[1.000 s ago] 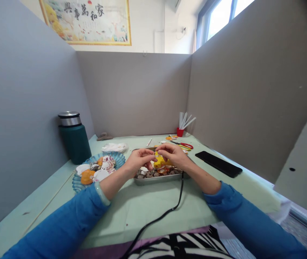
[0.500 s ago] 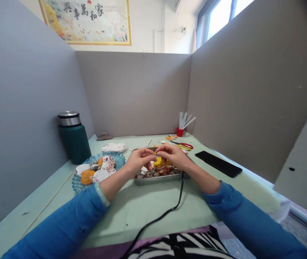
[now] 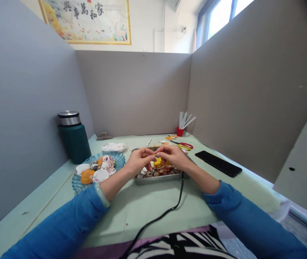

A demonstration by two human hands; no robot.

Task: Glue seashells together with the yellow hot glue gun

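Both my hands meet over a metal tray of small dark stones and shells. My right hand is closed around a small yellow object, pinching it from above. My left hand pinches at the same yellow object from the left, fingertips touching those of the right hand. What the fingertips grip between them is too small to make out. A black cable runs from the tray's front edge toward me.
A blue glass plate with orange and white shells lies left of the tray. A green flask stands at the left wall. Red-handled scissors, a red cup of white sticks and a black phone lie to the right. Grey partitions enclose the table.
My hands have drawn slightly closer together and a little upward over the tray; the yellow object shows less between the fingers.
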